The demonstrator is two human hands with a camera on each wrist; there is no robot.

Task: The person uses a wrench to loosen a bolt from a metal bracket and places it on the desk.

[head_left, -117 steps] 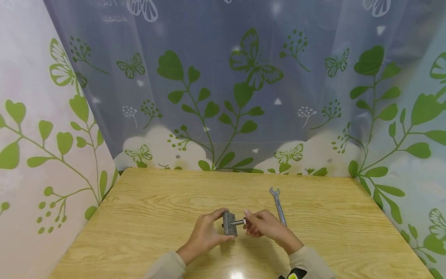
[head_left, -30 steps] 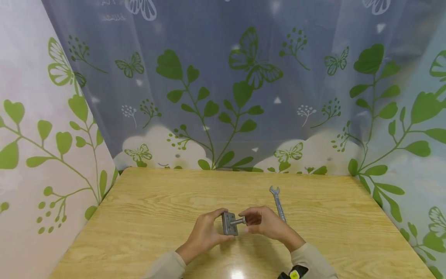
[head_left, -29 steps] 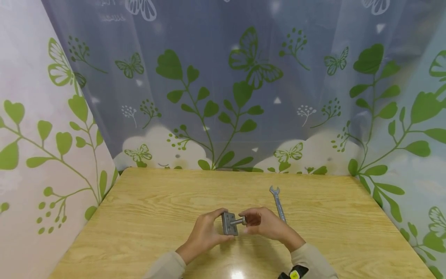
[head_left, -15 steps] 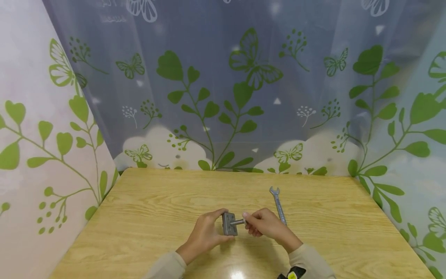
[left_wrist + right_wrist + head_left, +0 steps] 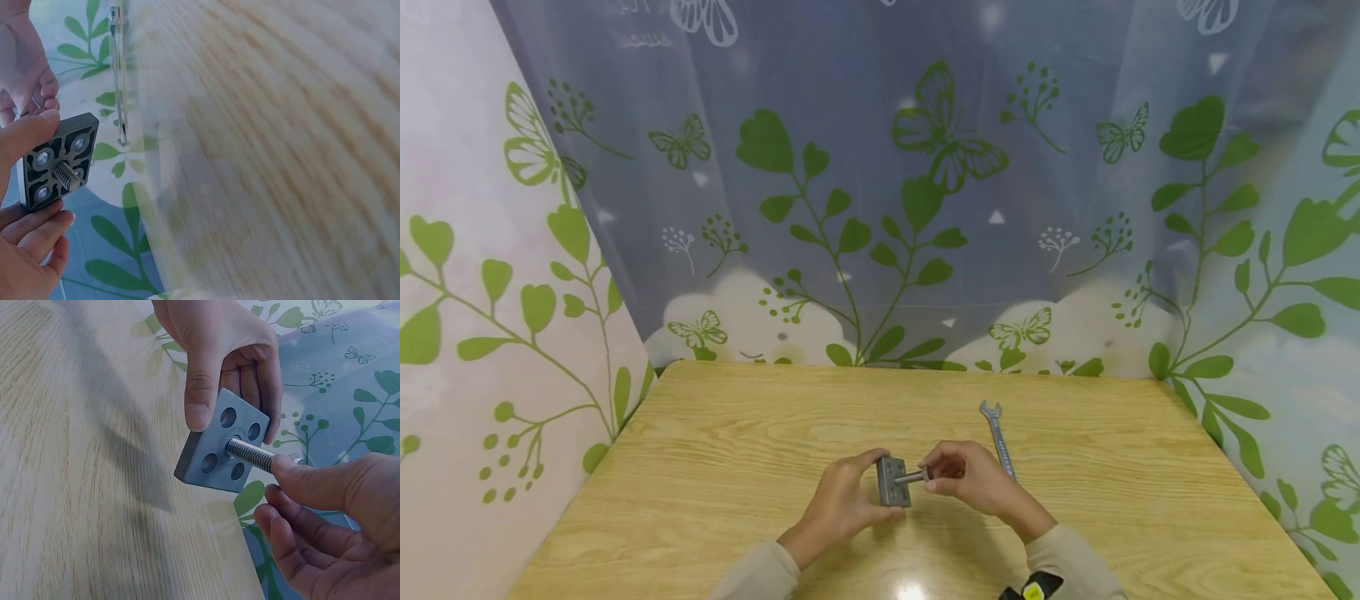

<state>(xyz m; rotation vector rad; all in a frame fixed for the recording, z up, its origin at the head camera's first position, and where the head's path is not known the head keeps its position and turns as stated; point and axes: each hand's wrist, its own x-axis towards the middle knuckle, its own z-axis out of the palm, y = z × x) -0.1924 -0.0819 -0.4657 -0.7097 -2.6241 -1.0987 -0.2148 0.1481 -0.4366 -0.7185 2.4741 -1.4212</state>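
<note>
My left hand (image 5: 841,502) grips a grey square plate (image 5: 891,483) by its edges, thumb on one side and fingers on the other, above the table. A bolt (image 5: 250,454) runs through the plate's middle; in the right wrist view, several round holes surround it. On the far face, its threaded tip (image 5: 69,180) sticks out a short way. Thumb and fingers of my right hand (image 5: 979,482) pinch the bolt's head end, which the thumb mostly hides in the right wrist view. A length of shank shows between the plate and that hand.
An open-end wrench (image 5: 997,435) lies on the wooden table (image 5: 760,417) just beyond my right hand. A patterned curtain (image 5: 865,250) with green leaves and butterflies stands behind the table and along both sides.
My right hand's fingers loosen from the bolt's head, take hold again, and shift round it between frames. The left hand and plate stay nearly still; the wrench lies where it was.
</note>
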